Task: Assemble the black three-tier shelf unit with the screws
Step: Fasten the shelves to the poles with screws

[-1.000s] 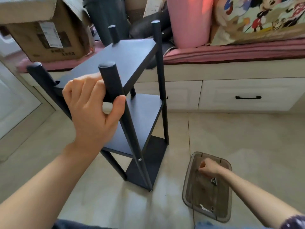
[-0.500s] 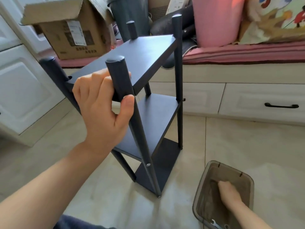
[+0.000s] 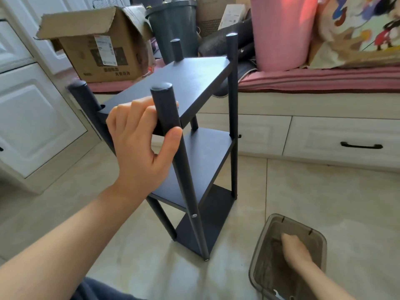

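Shelf unit [image 3: 194,83] was matte black, all 3 tiers & posts, w/ a silver screw head [image 3: 194,215] on the near post. Storage bin [image 3: 259,256], near right, was smoky translucent brown-grey. Floor tiles [image 3: 324,191] were pale beige. Far left, cardboard box [image 3: 104,55] was brown w/ a white label. Far right: pink bucket [image 3: 283,33], dark grey bin [image 3: 173,20], pink cushion [image 3: 324,80] w/ darker stripes, cartoon-print fabric [image 3: 363,29] in red, yellow, blue. Drawers [image 3: 342,135] were white w/ a black handle [image 3: 361,145].
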The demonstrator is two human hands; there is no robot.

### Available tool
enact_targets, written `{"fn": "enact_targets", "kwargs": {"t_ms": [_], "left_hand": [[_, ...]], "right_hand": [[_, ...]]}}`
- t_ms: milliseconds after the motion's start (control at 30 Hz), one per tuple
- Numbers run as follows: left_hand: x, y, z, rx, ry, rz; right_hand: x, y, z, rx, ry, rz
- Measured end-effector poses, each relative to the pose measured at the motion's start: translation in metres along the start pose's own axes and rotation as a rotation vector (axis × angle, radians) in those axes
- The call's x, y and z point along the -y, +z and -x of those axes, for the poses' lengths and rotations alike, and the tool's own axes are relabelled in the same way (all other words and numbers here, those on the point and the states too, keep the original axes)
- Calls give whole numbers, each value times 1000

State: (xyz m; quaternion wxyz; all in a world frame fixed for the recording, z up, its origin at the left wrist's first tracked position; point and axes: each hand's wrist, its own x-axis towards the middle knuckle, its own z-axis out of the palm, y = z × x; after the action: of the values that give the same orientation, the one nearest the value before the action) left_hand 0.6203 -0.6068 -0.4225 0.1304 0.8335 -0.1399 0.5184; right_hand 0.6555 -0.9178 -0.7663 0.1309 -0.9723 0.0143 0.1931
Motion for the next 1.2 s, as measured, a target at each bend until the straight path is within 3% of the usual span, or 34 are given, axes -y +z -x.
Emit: {"fn": "enact_targets", "kwargs": {"t_ms": [400, 533, 667, 767, 1000, 1200], "left_hand": [[1, -28, -9, 212, -132, 147], [0, -40, -18, 310, -127, 172], [0, -50, -30, 366, -55, 129], [-3, -56, -37, 397, 2, 73], [0, -63, -62, 586, 66, 20], [7, -62, -67, 628, 36, 46]], "right_hand": [[67, -101, 70, -212, -180, -399], [111, -142, 109, -228, -238, -744], [163, -176, 137, -157, -236, -1211], [200, -193, 148, -104, -252, -1403], [260, -202, 149, -54, -314, -1451], [274, -197, 142, -101, -391, -1404]]}}
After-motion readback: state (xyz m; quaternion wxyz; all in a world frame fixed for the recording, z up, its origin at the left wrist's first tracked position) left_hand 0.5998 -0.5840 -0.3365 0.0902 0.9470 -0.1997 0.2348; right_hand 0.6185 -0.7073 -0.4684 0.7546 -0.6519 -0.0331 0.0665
